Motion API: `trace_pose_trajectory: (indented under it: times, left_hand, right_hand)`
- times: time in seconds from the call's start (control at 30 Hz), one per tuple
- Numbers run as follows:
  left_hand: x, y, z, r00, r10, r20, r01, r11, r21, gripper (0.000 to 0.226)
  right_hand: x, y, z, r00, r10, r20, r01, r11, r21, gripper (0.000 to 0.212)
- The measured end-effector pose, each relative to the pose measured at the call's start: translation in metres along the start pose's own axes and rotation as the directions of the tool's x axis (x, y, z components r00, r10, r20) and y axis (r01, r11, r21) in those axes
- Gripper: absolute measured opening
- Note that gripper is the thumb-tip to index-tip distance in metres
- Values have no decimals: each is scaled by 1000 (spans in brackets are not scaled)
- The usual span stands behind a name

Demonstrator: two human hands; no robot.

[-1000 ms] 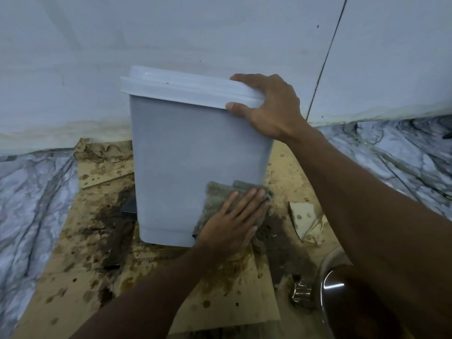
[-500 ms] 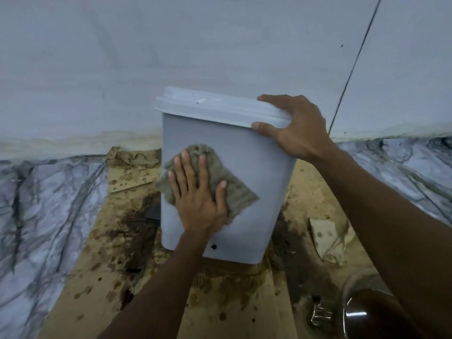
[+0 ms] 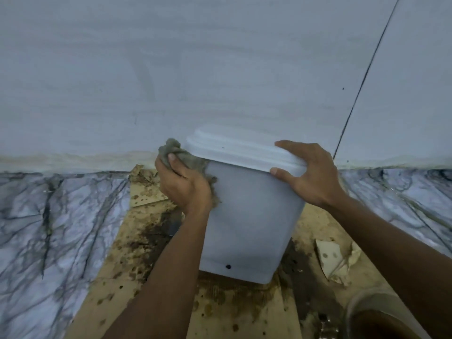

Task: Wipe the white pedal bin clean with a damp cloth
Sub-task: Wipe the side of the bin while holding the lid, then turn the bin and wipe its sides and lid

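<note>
The white pedal bin [image 3: 247, 216] stands on stained cardboard, close to the wall, its lid shut. A grey-brown damp cloth [image 3: 182, 156] is bunched at the bin's upper left corner, just under the lid rim. My left hand [image 3: 184, 184] grips the cloth and presses it against that left edge. My right hand [image 3: 310, 172] holds the lid's right end, fingers on top and thumb on the front rim. A small dark spot sits low on the bin's front face.
Wet, dirt-stained cardboard [image 3: 220, 307] covers the floor under the bin, between marbled floor tiles [image 3: 49, 228]. A torn cardboard scrap [image 3: 335, 260] lies to the right. A round container with dark liquid [image 3: 381, 319] sits at the bottom right. The pale wall [image 3: 195, 69] rises directly behind.
My left hand slid the cloth from the lower right of the bin's front, across its middle, up to the top left corner, where the cloth is now bunched. My right hand stayed on the lid.
</note>
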State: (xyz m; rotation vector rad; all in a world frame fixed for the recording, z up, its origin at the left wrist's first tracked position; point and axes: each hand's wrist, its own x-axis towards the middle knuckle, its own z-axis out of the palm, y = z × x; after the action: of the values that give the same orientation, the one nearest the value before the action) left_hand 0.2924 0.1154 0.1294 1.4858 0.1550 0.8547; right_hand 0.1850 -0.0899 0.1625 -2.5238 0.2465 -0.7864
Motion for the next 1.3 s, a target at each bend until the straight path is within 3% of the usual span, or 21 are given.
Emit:
trace_pose_trajectory:
  times: [0.07,0.13,0.17,0.2,0.27,0.3,0.33,0.37,0.5,0.57,0.63,0.73,0.87,0.97,1.17,1.3]
  left_hand:
    - [16,22,-12,996,83,30,-83,996,-19,34]
    - [32,43,-18,951,202,235,-209,978,8,36]
    - [40,52,-19,886,251,390,-280,960,17,35]
    - [45,61,-19,776,282,564,-344,939,4,32]
    - [52,75,-18,436,246,866,-503,864,7,28]
    - [54,78,-17,269,179,946,-609,793,23,30]
    - [56,80,-18,158,106,982,-693,720,34,32]
    - [59,82,-21,114,53,992,-733,679,48,34]
    - [74,90,-39,211,-20,977,-610,779,148,34]
    - [75,95,-54,161,-96,982,-521,837,167,44]
    - [78,95,-65,87,-171,982,-540,820,190,65]
    - [90,92,-72,91,-228,969,-562,792,239,74]
    - [92,88,-78,44,-185,982,-632,756,171,81]
    - [87,84,-79,71,-124,990,-616,775,142,82]
    - [95,88,-73,14,-168,986,-578,803,145,75]
    - [79,90,-77,80,-67,995,-604,790,102,71]
  right_hand:
    - [-7,-6,-5,1000,6,25,-6,1000,-22,59]
    - [-14,-16,-12,998,-6,56,11,996,-85,60]
    - [-17,-22,-16,997,-18,77,27,993,-118,61]
    - [-20,-28,-19,994,-33,105,48,987,-150,62]
    - [-23,-37,-25,981,-57,184,95,973,-209,62]
    - [-24,-41,-27,972,-56,229,109,968,-227,63]
    - [-26,-43,-29,962,-47,271,111,968,-226,66]
    - [-28,-45,-31,951,-36,307,106,971,-215,68]
    - [-38,-51,-33,895,-49,443,165,960,-226,73]
    - [-41,-54,-35,850,-40,525,211,939,-270,81]
    - [-44,-56,-35,833,-50,551,262,913,-313,86]
    - [-49,-55,-35,838,-92,537,317,885,-342,89]
    - [-53,-54,-33,854,-92,512,302,889,-345,88]
    - [-53,-52,-31,862,-89,500,297,887,-354,88]
    - [-54,-50,-29,868,-98,486,290,896,-337,87]
    - [-54,-49,-28,874,-94,477,285,894,-346,87]
